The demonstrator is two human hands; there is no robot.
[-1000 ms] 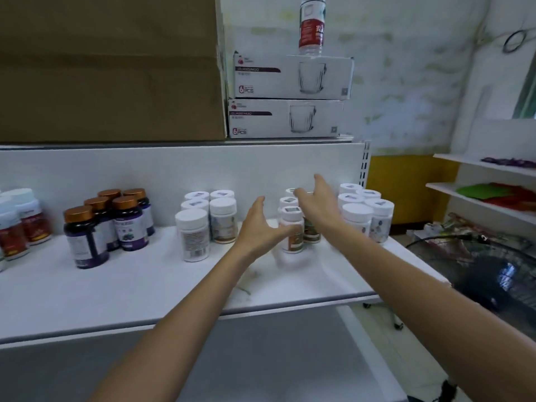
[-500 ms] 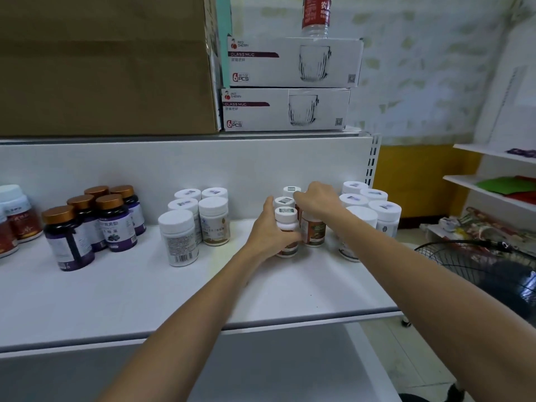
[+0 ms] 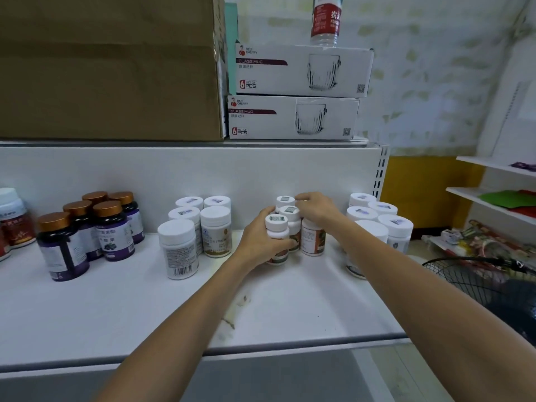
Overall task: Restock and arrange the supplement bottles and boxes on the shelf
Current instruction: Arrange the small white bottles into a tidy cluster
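Note:
On the white shelf [image 3: 116, 309] stands a tight cluster of small white-capped bottles with red-brown labels. My left hand [image 3: 258, 242] grips the front small bottle [image 3: 277, 227] from the left. My right hand [image 3: 319, 208] curls over the cap of the right-hand small bottle [image 3: 312, 239], whose top is hidden under my fingers. Two more small bottles [image 3: 288, 211] stand behind, between my hands. A group of larger white bottles [image 3: 200, 227] stands to the left, and another white group [image 3: 380, 219] to the right.
Dark purple bottles with copper caps [image 3: 87, 227] and red-labelled bottles [image 3: 14, 221] stand at the far left. Above the shelf sit a big cardboard box [image 3: 110, 68], two glass mug boxes [image 3: 295, 94] and a water bottle [image 3: 326, 21]. A fan grille [image 3: 487, 282] is at lower right.
Both hands reached forward from open air and closed onto the small-bottle cluster. The view has moved closer to the shelf.

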